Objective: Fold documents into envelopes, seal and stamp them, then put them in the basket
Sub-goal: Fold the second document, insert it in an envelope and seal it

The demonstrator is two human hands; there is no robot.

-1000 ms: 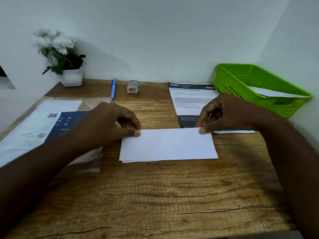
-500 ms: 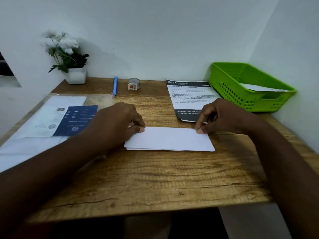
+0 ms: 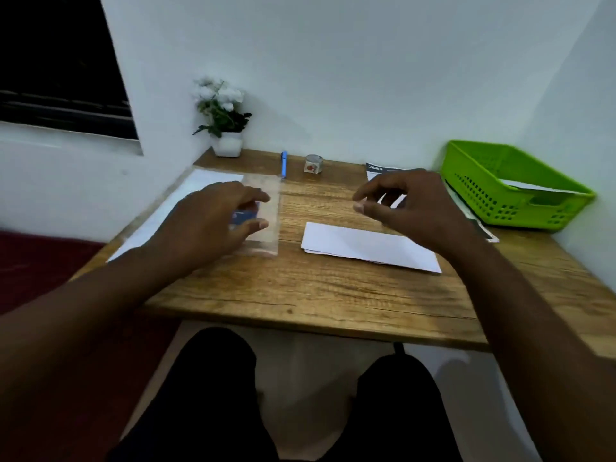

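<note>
The folded white paper document [image 3: 370, 245] lies flat on the wooden bench [image 3: 316, 295], just below and in front of the right hand [image 3: 410, 208], with its long axis running left to right and tilted slightly, the right end nearer the person. The right hand hovers above the far edge of the document with fingers loosely curled and spread; it grips nothing and does not touch the paper. The left hand [image 3: 213, 218] is well apart from the document, to its left, held open above the clear plastic sleeve of envelopes [image 3: 263, 208]; a blue printed item shows between its thumb and fingers, but motion blur makes it impossible to tell whether the hand touches or grasps it. The step in hand appears to be fetching an envelope for the folded document. The right hand is the nearer hand to the document and is best placed to lift it by a short end, while the left hand is nearer the envelope supply. The green plastic basket [image 3: 500, 181] stands beyond and to the right of the right hand and already holds one white envelope. A small roll of tape [image 3: 313, 164] and a blue pen [image 3: 284, 163] lie at the far edge of the bench between the two hands.
</note>
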